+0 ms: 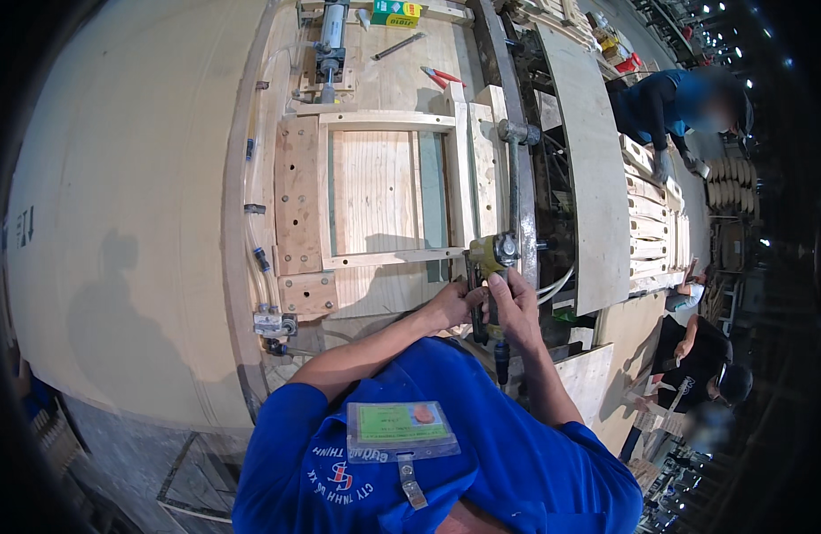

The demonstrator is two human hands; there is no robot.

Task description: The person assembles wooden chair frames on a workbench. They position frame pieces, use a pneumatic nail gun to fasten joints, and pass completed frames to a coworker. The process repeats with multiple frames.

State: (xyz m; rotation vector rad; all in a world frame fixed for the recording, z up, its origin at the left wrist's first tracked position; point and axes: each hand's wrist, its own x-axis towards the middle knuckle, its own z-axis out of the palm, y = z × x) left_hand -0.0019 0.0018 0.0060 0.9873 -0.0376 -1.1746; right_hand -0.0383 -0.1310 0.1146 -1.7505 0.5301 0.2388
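A yellow and black air nail gun (492, 254) is in front of me, beside the near right corner of a light wooden frame (393, 260). My right hand (515, 311) is wrapped around its handle. My left hand (453, 304) has its fingers closed against the gun's dark lower part; the exact grip is partly hidden. An air fitting (502, 360) hangs at the handle's end. The rectangular frame lies flat in a wooden jig (297, 200), its right side a wider upright piece (461, 178). A hammer (519, 133) lies to the right of the frame.
Beyond the frame are red-handled pliers (442, 76), a metal bar (399, 46), a pneumatic cylinder (331, 44) and a green-yellow box (395, 12). Air tubes and a valve (275, 322) line the left edge. At right, people work near stacked wooden parts (646, 222).
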